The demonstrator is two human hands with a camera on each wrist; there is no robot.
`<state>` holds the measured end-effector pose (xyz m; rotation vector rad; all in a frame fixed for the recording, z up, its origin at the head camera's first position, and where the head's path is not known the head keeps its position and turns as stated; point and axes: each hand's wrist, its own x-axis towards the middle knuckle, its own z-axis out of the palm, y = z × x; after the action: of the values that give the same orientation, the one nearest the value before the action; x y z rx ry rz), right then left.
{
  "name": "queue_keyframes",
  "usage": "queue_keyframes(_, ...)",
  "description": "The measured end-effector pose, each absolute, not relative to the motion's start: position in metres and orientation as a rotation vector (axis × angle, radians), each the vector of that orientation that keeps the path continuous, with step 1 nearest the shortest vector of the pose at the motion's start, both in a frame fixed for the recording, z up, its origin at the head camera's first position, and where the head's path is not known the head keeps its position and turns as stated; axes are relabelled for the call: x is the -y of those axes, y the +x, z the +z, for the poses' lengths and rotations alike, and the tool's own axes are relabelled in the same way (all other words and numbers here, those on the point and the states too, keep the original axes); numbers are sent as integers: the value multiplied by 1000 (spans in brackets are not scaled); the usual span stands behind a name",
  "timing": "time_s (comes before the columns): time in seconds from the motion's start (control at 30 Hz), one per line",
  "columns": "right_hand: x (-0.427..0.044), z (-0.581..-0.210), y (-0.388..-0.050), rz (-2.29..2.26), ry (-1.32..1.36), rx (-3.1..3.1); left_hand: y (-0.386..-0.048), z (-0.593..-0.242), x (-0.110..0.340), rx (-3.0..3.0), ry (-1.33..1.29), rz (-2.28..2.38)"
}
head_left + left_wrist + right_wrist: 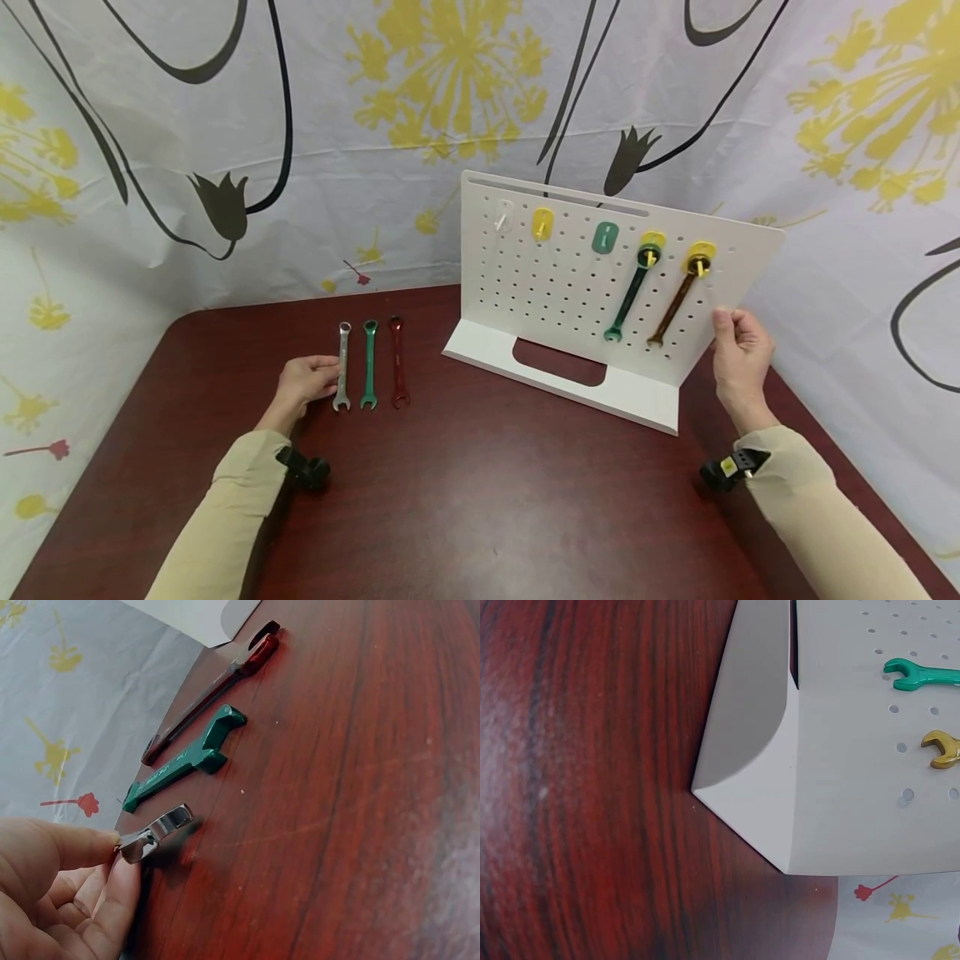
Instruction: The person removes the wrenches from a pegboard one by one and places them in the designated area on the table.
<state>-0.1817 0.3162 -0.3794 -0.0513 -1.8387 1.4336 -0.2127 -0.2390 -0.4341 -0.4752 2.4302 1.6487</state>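
Observation:
My left hand [306, 383] pinches a silver combination wrench [343, 363] between thumb and fingers at the left of the table; in the left wrist view its open end [169, 823] points away from the hand. To its right lie a green wrench [370, 367] and a red wrench [398, 367], side by side. With thumb and curled fingers, my right hand [741, 358] grips the right edge of a white pegboard [555, 287]. From the board's hooks hang a dark green wrench [632, 296] and a gold-brown wrench [675, 307]. The right wrist view does not show the hand.
The board carries a white hook [503, 217], a yellow hook [542, 225] and a green hook [605, 238] with nothing on them. Its base [637, 396] stands on the dark red table [480, 500]. A patterned cloth [337, 208] hangs behind.

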Motion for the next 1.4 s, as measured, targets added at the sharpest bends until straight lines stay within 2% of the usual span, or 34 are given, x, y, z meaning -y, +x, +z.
queue_keyframes(0.73,-315,-378,-181,1441,-31,1820,-213,-435,239,-2622,-402,1507)
queue_keyframes(1.4,-312,-377,-180,1417,-50,1843,-217,-427,240,-2641,-469,1340)
